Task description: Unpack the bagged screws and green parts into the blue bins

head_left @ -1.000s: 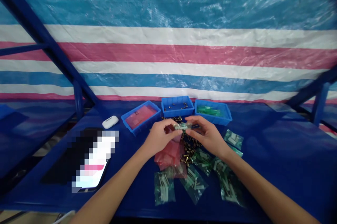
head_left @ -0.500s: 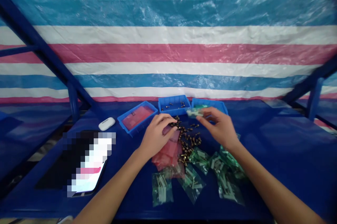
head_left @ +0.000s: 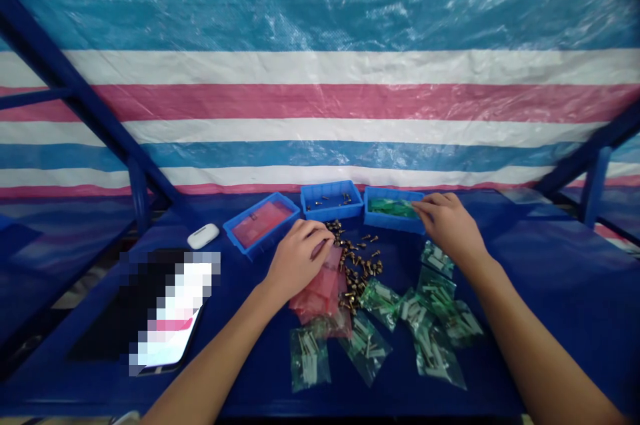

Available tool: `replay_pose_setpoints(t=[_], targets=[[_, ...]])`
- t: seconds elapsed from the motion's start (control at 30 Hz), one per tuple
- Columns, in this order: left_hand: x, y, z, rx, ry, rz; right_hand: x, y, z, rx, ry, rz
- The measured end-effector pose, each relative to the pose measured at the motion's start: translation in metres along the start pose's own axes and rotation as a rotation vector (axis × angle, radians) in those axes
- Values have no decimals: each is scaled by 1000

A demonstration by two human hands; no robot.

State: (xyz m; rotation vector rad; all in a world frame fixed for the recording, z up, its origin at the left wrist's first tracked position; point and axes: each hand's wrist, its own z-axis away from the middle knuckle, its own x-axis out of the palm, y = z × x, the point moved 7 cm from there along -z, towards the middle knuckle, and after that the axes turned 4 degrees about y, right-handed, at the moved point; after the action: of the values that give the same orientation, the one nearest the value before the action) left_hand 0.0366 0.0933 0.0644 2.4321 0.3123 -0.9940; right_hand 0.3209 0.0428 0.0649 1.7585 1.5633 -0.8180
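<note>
My left hand point(head_left: 300, 255) is curled over the top of the red plastic bags point(head_left: 320, 292), a bag's upper edge between thumb and fingers; the fingertips are partly hidden. Brass-coloured screws point(head_left: 357, 272) lie loose just right of it. My right hand point(head_left: 450, 222) is at the right end of a blue tray point(head_left: 395, 222), thumb and fingers pinched at the edge of the green plastic bags point(head_left: 390, 206) inside. Below that hand, green bags with white pieces point(head_left: 433, 348) lie in a loose group on the blue table.
A middle blue tray point(head_left: 333, 214) holds a few screws, and a left blue tray point(head_left: 263, 218) holds red bags. Farther left are a white earbud case point(head_left: 203, 236) and a lit phone point(head_left: 173, 338), partly pixelated. A striped sheet point(head_left: 320, 102) hangs behind the table.
My right hand has moved right, from above the right tray to its right end. The pale green bag it held there no longer shows apart. My left hand has barely moved.
</note>
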Motion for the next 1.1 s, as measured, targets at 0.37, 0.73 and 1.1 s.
replay_pose_setpoints(t=[0.37,0.73,1.1], targets=[[-4,0,-2,1,19,-7,-17,-1,-6,46,101,-159],[0,-2,0,1,-4,-34,17,-84,13,-153,-361,-352],[-1,-2,-1,57,-12,-117,1,-89,4,-89,-221,-599]])
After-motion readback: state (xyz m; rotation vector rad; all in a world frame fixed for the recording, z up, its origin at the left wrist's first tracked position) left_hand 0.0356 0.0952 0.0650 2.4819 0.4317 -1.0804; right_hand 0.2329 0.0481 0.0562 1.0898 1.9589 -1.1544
